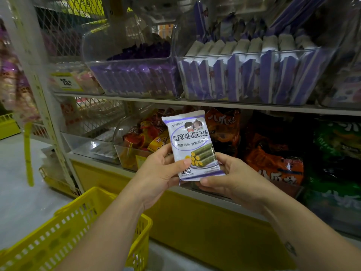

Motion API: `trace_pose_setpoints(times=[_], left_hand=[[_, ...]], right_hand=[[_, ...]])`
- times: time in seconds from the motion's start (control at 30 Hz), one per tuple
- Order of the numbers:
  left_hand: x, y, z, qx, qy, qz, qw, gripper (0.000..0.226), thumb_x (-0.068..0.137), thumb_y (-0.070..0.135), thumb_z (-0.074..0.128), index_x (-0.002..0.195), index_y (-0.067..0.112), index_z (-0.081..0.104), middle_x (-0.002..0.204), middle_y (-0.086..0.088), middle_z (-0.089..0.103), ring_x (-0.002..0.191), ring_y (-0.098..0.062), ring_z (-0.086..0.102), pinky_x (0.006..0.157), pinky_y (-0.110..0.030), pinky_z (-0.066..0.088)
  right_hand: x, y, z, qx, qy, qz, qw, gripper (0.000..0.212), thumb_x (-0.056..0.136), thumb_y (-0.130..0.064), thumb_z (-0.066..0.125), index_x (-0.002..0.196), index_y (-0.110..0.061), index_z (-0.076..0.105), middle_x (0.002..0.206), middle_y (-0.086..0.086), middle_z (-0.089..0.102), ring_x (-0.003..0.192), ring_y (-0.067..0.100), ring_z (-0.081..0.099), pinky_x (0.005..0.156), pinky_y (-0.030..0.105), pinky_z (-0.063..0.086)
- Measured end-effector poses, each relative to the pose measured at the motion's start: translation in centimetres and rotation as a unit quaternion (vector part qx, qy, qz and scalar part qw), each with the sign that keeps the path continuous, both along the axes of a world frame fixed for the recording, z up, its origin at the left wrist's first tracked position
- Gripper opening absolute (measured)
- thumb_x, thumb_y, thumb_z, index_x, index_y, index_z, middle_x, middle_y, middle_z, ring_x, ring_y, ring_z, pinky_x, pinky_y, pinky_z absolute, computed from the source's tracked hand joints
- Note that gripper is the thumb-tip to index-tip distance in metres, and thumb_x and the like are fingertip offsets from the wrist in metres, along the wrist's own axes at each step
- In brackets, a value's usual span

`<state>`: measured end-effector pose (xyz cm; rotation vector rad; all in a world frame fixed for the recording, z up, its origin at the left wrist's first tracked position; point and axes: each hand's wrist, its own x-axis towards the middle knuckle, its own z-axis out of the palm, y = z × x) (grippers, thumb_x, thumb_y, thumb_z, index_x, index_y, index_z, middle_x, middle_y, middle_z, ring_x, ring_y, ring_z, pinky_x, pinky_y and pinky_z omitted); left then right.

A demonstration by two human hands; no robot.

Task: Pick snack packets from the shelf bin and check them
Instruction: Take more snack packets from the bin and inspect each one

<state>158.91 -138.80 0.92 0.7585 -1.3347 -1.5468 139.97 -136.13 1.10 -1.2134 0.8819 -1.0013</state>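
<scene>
**Purple-and-white packet held up for checking**

Metal shelving [214, 104] fills the upper and right parts of the frame. On its top tier stand clear plastic bins; the one at upper right [234, 55] holds upright rows of purple-and-white packets, tilted forward so they can be seen and reached. Orange packets [273, 163] crowd the tier below, at right of centre.

A yellow plastic basket [48, 245] sits at lower left, under the left forearm. It looks close enough to take checked goods, though what is inside cannot be seen.

Both hands meet at the centre of the frame, in front of the lower tier. The left hand [158, 173] and right hand [234, 178] share one snack packet [192, 145], out of the bin and held upright with its printed face turned toward the camera, most likely so the label can be read.

The fingers [184, 163] of the left hand grasp the packet's lower left edge, thumb on the front. The right hand pinches the bottom seal from the other side, thumb on top. Two low grips keep the print uncovered and the thin wrapper flat. The checking step looks underway.
</scene>
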Motion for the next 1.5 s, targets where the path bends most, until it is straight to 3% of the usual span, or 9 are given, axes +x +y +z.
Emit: trace_pose_setpoints(times=[0.4, 0.57, 0.67, 0.77, 0.87, 1.03, 1.17, 1.27, 1.5], left_hand=[[0.8, -0.1, 0.1, 0.021, -0.025, -0.015, 0.999, 0.05, 0.077, 0.021, 0.067, 0.125, 0.013, 0.056, 0.111, -0.013, 0.072, 0.095, -0.026, 0.072, 0.081, -0.039, 0.058], [1.0, -0.4, 0.1, 0.075, 0.02, -0.027, 0.997, 0.054, 0.079, 0.021, 0.064, 0.131, 0.012, 0.052, 0.112, -0.014, 0.072, 0.088, -0.021, 0.073, 0.069, -0.032, 0.061], [0.4, -0.4, -0.4, 0.051, 0.022, 0.049, 0.997, 0.067, 0.084, 0.017, 0.065, 0.144, 0.024, 0.036, 0.114, -0.009, 0.072, 0.09, -0.023, 0.073, 0.065, -0.035, 0.06], [-0.3, -0.4, -0.8, -0.082, -0.094, 0.181, 0.975, 0.073, 0.092, 0.011, 0.063, 0.148, 0.036, 0.025, 0.117, 0.012, 0.06, 0.086, -0.005, 0.071, 0.06, -0.023, 0.057], [-0.9, -0.4, -1.0, -0.146, -0.156, 0.185, 0.959, 0.053, 0.097, 0.018, 0.056, 0.142, 0.04, 0.038, 0.131, 0.013, 0.05, 0.098, -0.003, 0.067, 0.066, -0.019, 0.057], [-1.8, 0.5, -0.7, -0.037, -0.025, 0.063, 0.997, 0.026, 0.094, 0.042, 0.049, 0.116, 0.05, 0.06, 0.119, 0.008, 0.07, 0.107, -0.015, 0.068, 0.086, -0.036, 0.054], [-1.9, 0.8, -0.3, -0.019, 0.055, 0.006, 0.998, 0.059, 0.082, 0.051, 0.058, 0.138, 0.037, 0.047, 0.128, -0.002, 0.065, 0.116, -0.021, 0.063, 0.091, -0.038, 0.052], [-2.1, 1.0, -0.4, 0.0, 0.096, -0.04, 0.995, 0.063, 0.079, 0.035, 0.067, 0.139, 0.028, 0.047, 0.136, -0.005, 0.058, 0.12, -0.025, 0.06, 0.095, -0.04, 0.052], [-1.4, 1.2, -0.5, -0.016, 0.072, -0.102, 0.992, 0.064, 0.077, -0.005, 0.059, 0.13, 0.028, 0.05, 0.127, 0.0, 0.065, 0.12, -0.023, 0.06, 0.094, -0.04, 0.054]], right_hand=[[0.5, 0.4, 0.3, -0.053, 0.076, -0.018, 0.996, 0.048, 0.077, 0.014, 0.069, 0.116, -0.012, 0.062, 0.106, 0.004, 0.075, 0.098, 0.019, 0.071, 0.078, 0.023, 0.057], [1.0, 0.6, 0.3, -0.078, 0.075, -0.023, 0.994, 0.046, 0.077, 0.014, 0.068, 0.115, -0.011, 0.064, 0.104, 0.003, 0.075, 0.093, 0.015, 0.072, 0.072, 0.017, 0.054], [1.5, 0.7, 0.3, -0.104, 0.081, -0.066, 0.989, 0.049, 0.075, 0.018, 0.068, 0.116, -0.009, 0.063, 0.102, 0.005, 0.075, 0.085, 0.012, 0.072, 0.067, 0.016, 0.054], [1.8, 0.9, 0.3, -0.143, 0.105, -0.097, 0.979, 0.051, 0.076, 0.012, 0.071, 0.115, -0.02, 0.062, 0.103, 0.002, 0.073, 0.084, 0.012, 0.073, 0.065, 0.016, 0.055], [2.0, 1.1, 0.2, -0.19, 0.166, -0.117, 0.96, 0.051, 0.08, 0.002, 0.073, 0.119, -0.027, 0.06, 0.094, -0.005, 0.071, 0.074, 0.012, 0.07, 0.065, 0.017, 0.055], [1.8, 0.9, 0.0, -0.22, 0.201, -0.126, 0.946, 0.06, 0.084, 0.001, 0.068, 0.133, -0.03, 0.052, 0.091, -0.002, 0.067, 0.074, 0.008, 0.068, 0.069, 0.021, 0.057], [1.4, 0.2, 0.0, -0.158, 0.071, -0.095, 0.98, 0.043, 0.095, -0.004, 0.055, 0.126, -0.033, 0.059, 0.108, -0.01, 0.071, 0.098, 0.012, 0.07, 0.08, 0.03, 0.059], [1.2, -0.1, -0.1, -0.076, -0.068, -0.078, 0.992, 0.034, 0.09, -0.018, 0.06, 0.122, -0.026, 0.06, 0.12, 0.001, 0.067, 0.105, 0.019, 0.068, 0.076, 0.038, 0.059], [0.1, -0.6, -0.5, -0.071, -0.134, -0.029, 0.988, 0.081, 0.073, -0.012, 0.076, 0.14, -0.033, 0.036, 0.121, 0.007, 0.067, 0.111, 0.028, 0.065, 0.077, 0.041, 0.058]])
